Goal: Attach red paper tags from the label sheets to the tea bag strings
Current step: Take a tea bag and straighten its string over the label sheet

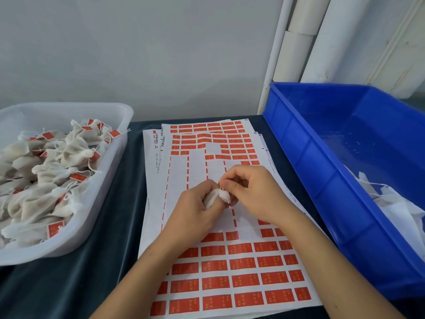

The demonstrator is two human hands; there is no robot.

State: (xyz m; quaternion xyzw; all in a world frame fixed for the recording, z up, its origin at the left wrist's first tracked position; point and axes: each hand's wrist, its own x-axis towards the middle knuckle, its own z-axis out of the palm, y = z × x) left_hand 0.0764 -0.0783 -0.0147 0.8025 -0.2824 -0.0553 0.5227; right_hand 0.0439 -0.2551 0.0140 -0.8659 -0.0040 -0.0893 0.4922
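Observation:
My left hand grips a small white tea bag above the middle of the label sheets. My right hand has its fingers curled and pinches the bag's thin string at the bag's top. The sheets lie stacked on the dark table, with rows of red paper tags at the near end and far end, and a bare stripped area in the middle under my hands. No red tag shows between my fingers.
A translucent white tub at the left holds several tea bags with red tags on their strings. A blue plastic crate at the right holds white untagged bags in its near corner. White pipes stand behind the crate against the wall.

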